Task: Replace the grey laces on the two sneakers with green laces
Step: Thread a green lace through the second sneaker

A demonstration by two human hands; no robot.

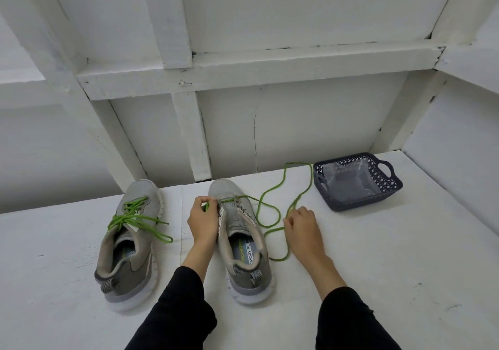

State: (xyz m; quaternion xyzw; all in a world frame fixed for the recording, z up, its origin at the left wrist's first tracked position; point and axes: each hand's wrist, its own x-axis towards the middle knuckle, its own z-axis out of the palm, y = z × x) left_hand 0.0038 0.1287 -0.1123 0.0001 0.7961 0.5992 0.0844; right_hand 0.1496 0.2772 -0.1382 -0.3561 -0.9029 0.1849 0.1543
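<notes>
Two grey sneakers stand on the white table, toes pointing away from me. The left sneaker [135,239] is laced with a green lace [132,216] whose ends lie loose. The right sneaker [240,241] has a green lace [272,196] through its front eyelets only. That lace runs in long loops over the table to the right. My left hand [203,221] pinches the lace's left end at the front eyelets. My right hand [302,228] holds the lace's long right part on the table beside the shoe.
A dark blue plastic basket [391,185] with a clear plastic bag inside stands at the back right. White wooden beams and wall panels rise behind the table's far edge [172,187].
</notes>
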